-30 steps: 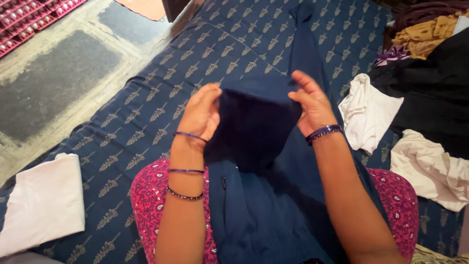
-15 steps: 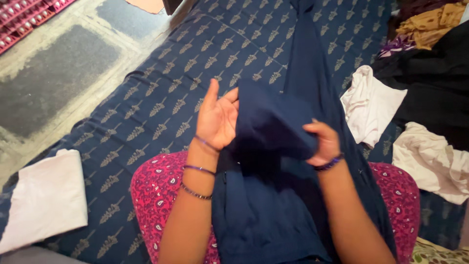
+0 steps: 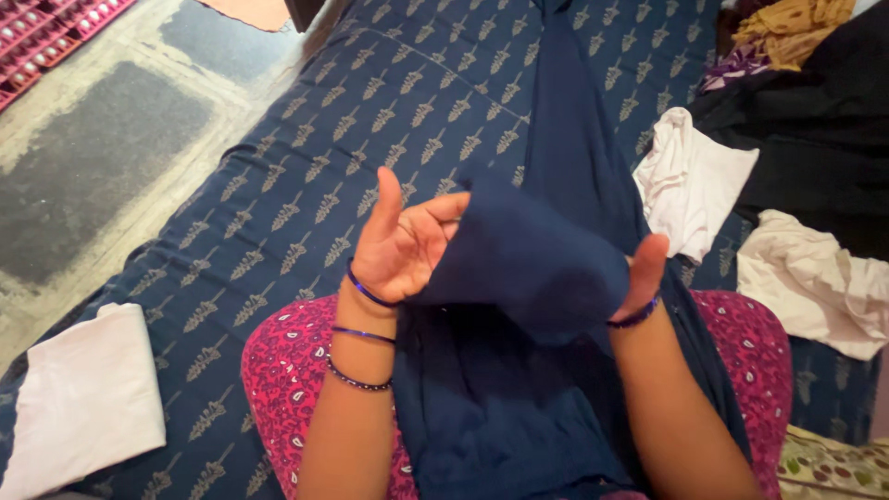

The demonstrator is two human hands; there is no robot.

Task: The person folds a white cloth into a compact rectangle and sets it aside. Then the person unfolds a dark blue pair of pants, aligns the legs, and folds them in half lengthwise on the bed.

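Observation:
A long navy blue cloth (image 3: 565, 148) runs from my lap up across the patterned bed. Its near end is bunched between my hands above my pink-clad knees. My left hand (image 3: 400, 243) has the palm turned up and fingers spread, with the cloth's edge pinched at the fingertips. My right hand (image 3: 641, 270) is mostly hidden under the fold, with only the thumb side and bangle showing; it holds the cloth from beneath.
A folded white cloth (image 3: 83, 403) lies at the bed's near left corner. At the right lie a white garment (image 3: 690, 181), a cream one (image 3: 815, 282), black fabric (image 3: 824, 139) and a mustard piece (image 3: 796, 28). The floor (image 3: 93, 157) is on the left.
My hands have turned the cloth's end over: the left palm now faces up and open, and the right hand has slipped under the fold. The view has shifted slightly.

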